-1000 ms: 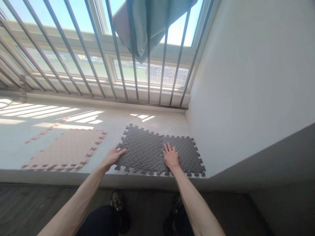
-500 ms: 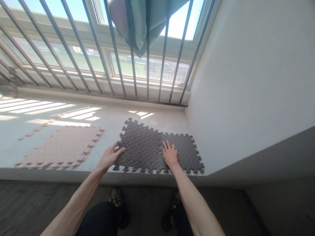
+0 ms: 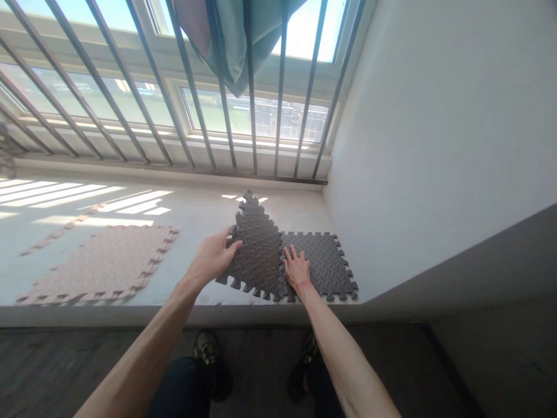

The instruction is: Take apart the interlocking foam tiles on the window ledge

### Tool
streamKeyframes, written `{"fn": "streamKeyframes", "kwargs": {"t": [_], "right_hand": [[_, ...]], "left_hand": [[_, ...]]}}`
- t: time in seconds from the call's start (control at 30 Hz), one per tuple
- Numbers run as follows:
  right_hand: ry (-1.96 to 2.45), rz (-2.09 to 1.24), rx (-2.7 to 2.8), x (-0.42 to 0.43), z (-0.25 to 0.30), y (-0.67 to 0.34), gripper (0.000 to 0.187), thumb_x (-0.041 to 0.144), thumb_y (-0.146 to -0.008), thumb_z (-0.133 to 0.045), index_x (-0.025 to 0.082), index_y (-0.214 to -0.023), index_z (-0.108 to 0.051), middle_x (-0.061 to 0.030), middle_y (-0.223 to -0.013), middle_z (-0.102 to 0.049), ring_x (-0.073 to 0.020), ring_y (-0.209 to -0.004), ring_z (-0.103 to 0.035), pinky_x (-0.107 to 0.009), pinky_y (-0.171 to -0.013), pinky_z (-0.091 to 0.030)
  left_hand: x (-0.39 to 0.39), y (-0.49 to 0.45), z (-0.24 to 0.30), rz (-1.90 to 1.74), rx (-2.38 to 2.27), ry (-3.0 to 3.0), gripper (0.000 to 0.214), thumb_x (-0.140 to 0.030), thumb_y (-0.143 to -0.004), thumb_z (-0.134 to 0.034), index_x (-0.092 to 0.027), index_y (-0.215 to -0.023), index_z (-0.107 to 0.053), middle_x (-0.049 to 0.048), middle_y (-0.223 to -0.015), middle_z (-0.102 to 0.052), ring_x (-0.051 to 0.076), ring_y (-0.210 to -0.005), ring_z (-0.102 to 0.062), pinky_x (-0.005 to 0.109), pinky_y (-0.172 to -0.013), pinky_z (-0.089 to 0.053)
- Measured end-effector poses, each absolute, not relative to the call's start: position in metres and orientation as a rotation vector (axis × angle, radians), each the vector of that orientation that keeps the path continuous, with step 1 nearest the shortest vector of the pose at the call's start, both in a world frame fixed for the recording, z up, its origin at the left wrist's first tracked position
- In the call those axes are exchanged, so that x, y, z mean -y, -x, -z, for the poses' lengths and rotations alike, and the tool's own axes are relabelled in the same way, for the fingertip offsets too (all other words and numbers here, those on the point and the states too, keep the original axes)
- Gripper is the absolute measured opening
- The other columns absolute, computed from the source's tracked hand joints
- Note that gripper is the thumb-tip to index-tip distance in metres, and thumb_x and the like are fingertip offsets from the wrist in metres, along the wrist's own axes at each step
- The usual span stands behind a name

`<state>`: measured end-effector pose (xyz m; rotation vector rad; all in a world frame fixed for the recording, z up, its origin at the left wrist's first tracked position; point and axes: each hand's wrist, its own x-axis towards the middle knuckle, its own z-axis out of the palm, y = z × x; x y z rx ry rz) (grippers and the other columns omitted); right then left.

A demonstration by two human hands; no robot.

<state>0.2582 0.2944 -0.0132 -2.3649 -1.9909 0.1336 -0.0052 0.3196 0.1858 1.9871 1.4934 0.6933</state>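
Two dark grey foam puzzle mats lie side by side on a pale window ledge (image 3: 191, 215). My left hand (image 3: 214, 255) grips the left edge of the left grey mat (image 3: 257, 244) and holds that side tilted up off the ledge. My right hand (image 3: 297, 270) lies flat with fingers spread on the right grey mat (image 3: 324, 262), right at the seam between the two mats. The right mat stays flat against the corner by the wall.
A pink foam mat (image 3: 104, 261) and a thin pink edge strip (image 3: 61, 230) lie to the left on the ledge. Metal window bars (image 3: 252, 93) and a teal cloth (image 3: 226, 40) rise behind. A white wall (image 3: 435, 116) closes the right side. My shoes stand on dark floor below.
My left hand has lifted the left grey mat's outer edge, folding it up toward the right mat. The right hand has stayed pressed at the seam.
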Motion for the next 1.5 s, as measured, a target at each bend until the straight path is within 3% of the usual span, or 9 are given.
{"fn": "streamKeyframes", "kwargs": {"t": [0.17, 0.53, 0.73, 0.83, 1.03, 1.2, 1.37, 1.5], "right_hand": [[2.363, -0.182, 1.994, -0.293, 0.007, -0.258, 0.061, 0.038, -0.11, -0.027, 0.033, -0.17, -0.034, -0.0027, -0.182, -0.026, -0.039, -0.143, -0.04, -0.055, -0.098, -0.054], [2.357, -0.169, 1.973, -0.294, 0.012, -0.258, 0.061, 0.04, -0.109, -0.029, 0.038, -0.17, -0.032, -0.0036, -0.182, -0.027, -0.0388, -0.142, -0.04, -0.055, -0.098, -0.053], [2.283, -0.097, 2.033, -0.288, 0.006, -0.262, 0.061, 0.041, -0.109, -0.031, 0.03, -0.169, -0.037, -0.0051, -0.18, -0.033, -0.0383, -0.137, -0.044, -0.051, -0.096, -0.053], [2.18, -0.048, 2.091, -0.27, 0.005, -0.264, 0.061, 0.043, -0.11, -0.034, 0.027, -0.168, -0.039, -0.0066, -0.177, -0.039, -0.0359, -0.137, -0.045, -0.052, -0.105, -0.047], [2.069, 0.033, 2.047, -0.233, 0.018, -0.262, 0.058, 0.048, -0.111, -0.035, 0.03, -0.167, -0.042, -0.0041, -0.177, -0.039, -0.0323, -0.143, -0.04, -0.051, -0.115, -0.037], [2.073, -0.016, 2.033, -0.23, 0.018, -0.263, 0.058, 0.051, -0.111, -0.035, 0.036, -0.167, -0.041, -0.0007, -0.177, -0.038, -0.0312, -0.147, -0.037, -0.051, -0.118, -0.034], [2.119, -0.075, 2.037, -0.231, 0.013, -0.263, 0.058, 0.052, -0.111, -0.034, 0.04, -0.168, -0.038, 0.0028, -0.179, -0.034, -0.0302, -0.15, -0.035, -0.05, -0.121, -0.032], [2.12, -0.082, 2.039, -0.23, 0.009, -0.262, 0.059, 0.05, -0.11, -0.036, 0.038, -0.168, -0.038, 0.0013, -0.179, -0.034, -0.0313, -0.15, -0.035, -0.051, -0.121, -0.032]], "left_hand": [[-0.308, -0.02, -0.209, -0.591, -1.541, -2.198, 0.043, -0.034, -0.099, -0.058, -0.025, -0.139, -0.07, 0.0121, -0.104, -0.084, 0.037, -0.104, -0.078, 0.039, -0.08, -0.052], [-0.298, 0.038, -0.172, -0.776, -1.596, -1.825, 0.049, -0.049, -0.091, -0.065, -0.025, -0.134, -0.069, 0.0073, -0.105, -0.085, 0.031, -0.095, -0.081, 0.034, -0.075, -0.059], [-0.308, 0.054, -0.148, -0.877, -1.529, -1.614, 0.056, -0.053, -0.082, -0.075, -0.022, -0.129, -0.071, 0.0099, -0.105, -0.085, 0.031, -0.091, -0.081, 0.035, -0.071, -0.064], [-0.313, 0.058, -0.141, -0.925, -1.506, -1.52, 0.059, -0.054, -0.076, -0.082, -0.021, -0.123, -0.07, 0.0116, -0.105, -0.084, 0.031, -0.09, -0.081, 0.035, -0.068, -0.066], [-0.306, 0.069, -0.132, -0.896, -1.416, -1.279, 0.078, -0.036, -0.066, -0.094, -0.022, -0.136, -0.063, 0.0117, -0.108, -0.082, 0.026, -0.084, -0.08, 0.032, -0.061, -0.066], [-0.321, 0.073, -0.136, -0.871, -1.365, -1.178, 0.085, -0.022, -0.066, -0.094, -0.023, -0.144, -0.061, 0.0086, -0.097, -0.082, 0.023, -0.072, -0.078, 0.028, -0.056, -0.064], [-0.35, 0.098, -0.155, -0.939, -1.395, -1.157, 0.09, -0.017, -0.063, -0.095, -0.023, -0.146, -0.062, 0.0066, -0.089, -0.08, 0.023, -0.061, -0.075, 0.028, -0.045, -0.06], [-0.346, 0.135, -0.162, -1.023, -1.394, -1.106, 0.087, -0.015, -0.061, -0.096, -0.025, -0.142, -0.066, 0.0073, -0.097, -0.081, 0.025, -0.067, -0.078, 0.031, -0.049, -0.065]]}}
